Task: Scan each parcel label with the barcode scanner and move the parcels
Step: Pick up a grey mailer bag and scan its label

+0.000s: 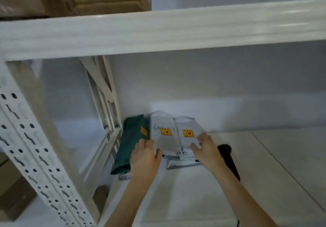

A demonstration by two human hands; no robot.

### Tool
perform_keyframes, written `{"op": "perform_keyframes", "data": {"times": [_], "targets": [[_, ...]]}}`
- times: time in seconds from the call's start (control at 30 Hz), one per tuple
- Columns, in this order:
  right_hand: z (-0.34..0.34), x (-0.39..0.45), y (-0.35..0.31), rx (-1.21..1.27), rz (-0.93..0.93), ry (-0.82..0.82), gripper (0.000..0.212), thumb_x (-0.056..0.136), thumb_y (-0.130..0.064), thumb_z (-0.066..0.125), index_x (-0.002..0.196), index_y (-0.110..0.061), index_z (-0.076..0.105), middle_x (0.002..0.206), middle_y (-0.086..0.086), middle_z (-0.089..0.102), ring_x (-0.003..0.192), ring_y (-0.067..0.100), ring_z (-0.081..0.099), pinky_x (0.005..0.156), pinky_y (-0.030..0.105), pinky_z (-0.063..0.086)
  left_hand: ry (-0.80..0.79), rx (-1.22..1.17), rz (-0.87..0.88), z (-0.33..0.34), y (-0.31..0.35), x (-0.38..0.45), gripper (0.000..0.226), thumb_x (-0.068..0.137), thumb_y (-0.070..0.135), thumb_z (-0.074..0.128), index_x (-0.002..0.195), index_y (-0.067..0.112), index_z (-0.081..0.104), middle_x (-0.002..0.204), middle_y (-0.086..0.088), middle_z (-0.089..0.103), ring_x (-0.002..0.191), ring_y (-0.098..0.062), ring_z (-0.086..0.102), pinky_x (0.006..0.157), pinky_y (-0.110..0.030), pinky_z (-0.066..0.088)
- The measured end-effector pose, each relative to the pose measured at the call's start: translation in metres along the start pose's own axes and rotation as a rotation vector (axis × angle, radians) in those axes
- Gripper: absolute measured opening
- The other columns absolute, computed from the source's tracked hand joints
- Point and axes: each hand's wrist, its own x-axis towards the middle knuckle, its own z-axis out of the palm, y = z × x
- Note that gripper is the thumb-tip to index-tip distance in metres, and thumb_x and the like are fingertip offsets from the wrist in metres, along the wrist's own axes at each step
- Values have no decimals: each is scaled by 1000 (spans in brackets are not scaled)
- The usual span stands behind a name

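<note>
1. Three parcels are stood leaning in a row at the back of the shelf [202,182]: a green parcel [129,143], a middle grey parcel [163,135] and a right grey parcel [187,133], with another grey bag [183,164] lying flat in front.
2. The middle grey parcel is touched by the left hand [145,153] and the right grey parcel by the right hand [204,147]; the fingers appear loosely curled, and a firm grip cannot be told.
3. If one parcel is pulled, its neighbours could be toppled.
4. The barcode scanner [228,157], lying just beside the right wrist, could be knocked along the shelf.
</note>
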Motion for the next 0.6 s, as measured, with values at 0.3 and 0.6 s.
{"op": "perform_keyframes", "data": {"times": [0.3, 0.6], "targets": [[29, 47, 39, -106, 201, -163, 54, 91, -32, 53, 131, 1, 39, 130, 19, 43, 117, 34, 47, 95, 38, 40, -98, -29, 324, 89, 28, 41, 45, 88, 34, 54, 126, 11, 50, 128, -7, 51, 118, -25, 46, 94, -32, 35], [60, 75, 51, -331, 193, -227, 92, 76, -69, 52, 134, 1, 34, 133, 18, 41, 121, 34, 41, 97, 42, 39, -235, 175, 445, 133, 24, 66, 32, 84, 28, 55, 114, 16, 59, 125, -1, 55, 126, -19, 38, 112, -34, 15]]}}
